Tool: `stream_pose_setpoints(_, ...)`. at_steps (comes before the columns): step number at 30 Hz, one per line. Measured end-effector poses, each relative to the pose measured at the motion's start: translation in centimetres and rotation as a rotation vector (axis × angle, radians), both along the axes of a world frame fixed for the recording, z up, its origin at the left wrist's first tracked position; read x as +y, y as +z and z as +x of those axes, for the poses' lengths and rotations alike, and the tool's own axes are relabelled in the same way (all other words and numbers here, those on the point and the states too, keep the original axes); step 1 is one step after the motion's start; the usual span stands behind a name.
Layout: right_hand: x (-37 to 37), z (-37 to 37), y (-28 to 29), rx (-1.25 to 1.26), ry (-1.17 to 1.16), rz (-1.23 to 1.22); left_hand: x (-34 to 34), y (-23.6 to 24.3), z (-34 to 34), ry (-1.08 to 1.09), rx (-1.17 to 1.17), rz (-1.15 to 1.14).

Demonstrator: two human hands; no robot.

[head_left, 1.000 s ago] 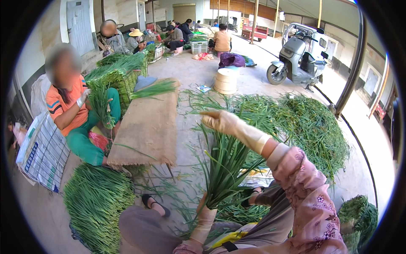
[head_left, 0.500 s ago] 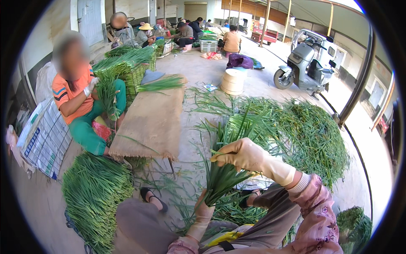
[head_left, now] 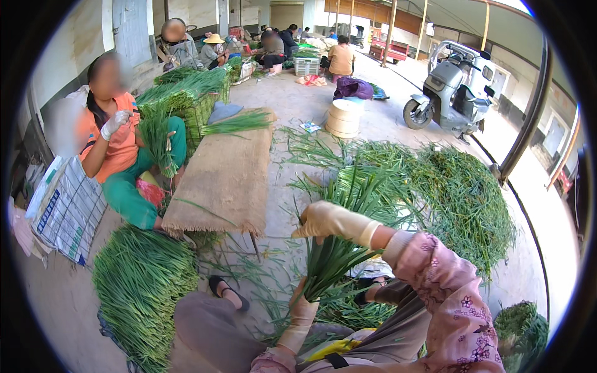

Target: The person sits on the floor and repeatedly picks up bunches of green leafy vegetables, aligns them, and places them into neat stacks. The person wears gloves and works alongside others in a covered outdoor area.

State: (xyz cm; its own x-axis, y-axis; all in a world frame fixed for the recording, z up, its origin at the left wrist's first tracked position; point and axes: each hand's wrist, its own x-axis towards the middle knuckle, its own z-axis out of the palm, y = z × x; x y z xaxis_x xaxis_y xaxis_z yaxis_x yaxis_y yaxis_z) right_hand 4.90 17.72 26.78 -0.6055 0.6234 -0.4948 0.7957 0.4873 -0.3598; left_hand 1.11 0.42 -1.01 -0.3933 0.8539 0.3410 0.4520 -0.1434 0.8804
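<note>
Our left hand (head_left: 303,309) clasps bunch (head_left: 323,270) by base, right of bench (head_left: 227,180); bunch fans up beneath our right hand (head_left: 331,224), fingers curled, pinching anything: cannot tell.

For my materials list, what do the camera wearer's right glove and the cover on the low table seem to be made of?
The right glove: probably thin rubber or latex, smooth and cream-coloured, fitting closely.
The table cover: seemingly coarse cloth, perhaps burlap, matte brown, with a frayed edge.

The sleeves (head_left: 444,280) are pink, flowered — gloves (head_left: 341,222) cream.
</note>
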Motion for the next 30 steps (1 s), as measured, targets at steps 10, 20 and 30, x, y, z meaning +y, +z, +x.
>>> stream_pose_setpoints(10,-0.4,-1.2,-6.4,0.779,-0.376,-0.407,-0.5,2.4,0.1,0.066,0.001,-0.234)
stream_pose_setpoints(20,-4.7,8.2,9.7,1.403,-0.103,-0.125,0.0,-1.5,-3.8,-0.296,-0.441,-0.048)
stream_pose_setpoints(30,-2.4,17.9,1.7,0.531,0.09,0.174,-0.8,1.7,-5.5,-0.607,-0.813,-0.234)
